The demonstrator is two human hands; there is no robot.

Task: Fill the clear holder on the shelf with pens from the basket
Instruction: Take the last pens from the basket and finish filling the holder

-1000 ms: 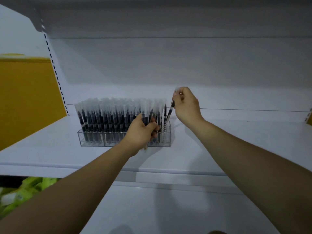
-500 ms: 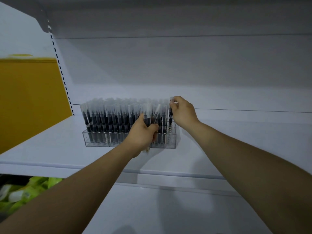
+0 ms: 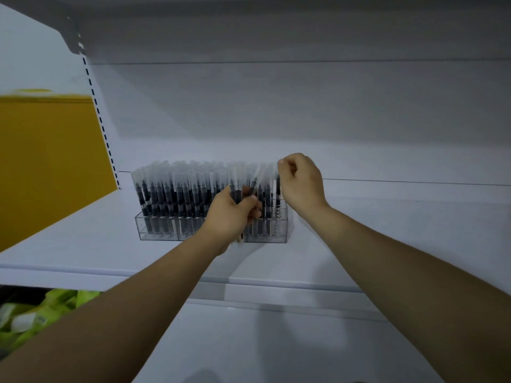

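Head view: left hand [image 3: 231, 217] closed around a small bunch of spare pens [image 3: 240, 189], caps up, held against the front of the clear holder [image 3: 211, 226]; bunch ends poke out below the fist near the holder's front wall; right hand [image 3: 301, 179] at the holder's far right end, thumb and forefinger narrow at a cap top of the end pen [image 3: 278, 189]; cannot tell whether they grip it or only rest on it, contact is blurred; holder looks nearly full, pens packed upright left of the right-hand fingers, last slots directly under them.

Judged step: seating a pen in the rightmost row; do it well by keeping the pen vertical over its slot, pressing straight down from the cap, not sideways, neighbours are touching and could tip; left fist should steady the holder without shoving it back; feed the next pen from the bunch one at a time.

Surface: white shelf [image 3: 83, 239], smooth, bare around the holder, holder could slide on it; slotted upright [image 3: 99, 120] left of the left-hand fingers; yellow panel [image 3: 49, 161] farther left; upper shelf overhead, dim light; green packets [image 3: 41, 313] below the shelf edge; basket not in view.
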